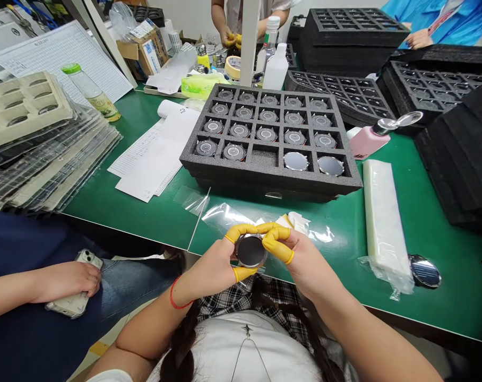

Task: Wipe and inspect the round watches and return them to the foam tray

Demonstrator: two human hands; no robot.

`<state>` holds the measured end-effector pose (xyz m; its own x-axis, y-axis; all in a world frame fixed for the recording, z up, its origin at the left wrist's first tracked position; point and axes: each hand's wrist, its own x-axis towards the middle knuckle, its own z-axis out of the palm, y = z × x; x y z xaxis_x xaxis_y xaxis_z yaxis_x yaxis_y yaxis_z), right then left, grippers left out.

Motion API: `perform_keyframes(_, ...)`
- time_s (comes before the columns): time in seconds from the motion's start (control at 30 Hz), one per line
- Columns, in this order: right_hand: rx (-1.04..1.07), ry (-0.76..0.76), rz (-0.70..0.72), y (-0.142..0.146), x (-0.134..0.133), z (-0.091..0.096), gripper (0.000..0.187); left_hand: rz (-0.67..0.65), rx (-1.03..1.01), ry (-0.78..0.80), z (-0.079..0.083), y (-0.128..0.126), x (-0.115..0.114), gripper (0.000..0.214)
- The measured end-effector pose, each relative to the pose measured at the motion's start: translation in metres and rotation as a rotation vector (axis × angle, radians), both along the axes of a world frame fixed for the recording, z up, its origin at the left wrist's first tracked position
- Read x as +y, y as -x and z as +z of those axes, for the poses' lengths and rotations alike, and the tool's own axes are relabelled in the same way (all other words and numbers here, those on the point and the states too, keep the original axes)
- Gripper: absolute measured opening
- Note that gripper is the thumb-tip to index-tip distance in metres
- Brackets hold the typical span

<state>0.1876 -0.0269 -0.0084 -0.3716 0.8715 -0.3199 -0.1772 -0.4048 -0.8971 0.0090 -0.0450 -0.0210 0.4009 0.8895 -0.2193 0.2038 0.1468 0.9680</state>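
Note:
Both my left hand and my right hand wear yellow finger cots and pinch a round metal part with a dark glossy face between them, just above the table's front edge. Beyond my hands lies a clear plastic film. A black foam tray holds rows of similar round parts in square slots. Two of its front-row parts show silvery faces. A shiny round piece rests on the green table mat, to the right of my right hand.
A film-wrapped white block and a pink pump bottle stand on the right, with stacked black foam trays behind. Papers and stacked plastic trays lie left. A neighbouring person's hand holds a phone.

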Motion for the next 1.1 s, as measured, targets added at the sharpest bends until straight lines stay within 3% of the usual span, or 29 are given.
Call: perform_keyframes(1.1,-0.054,-0.032,0.017,-0.0006,-0.0002,-0.0019,0.025,0.011,0.006,-0.030,-0.0016,0.0008,0.0005,0.048)
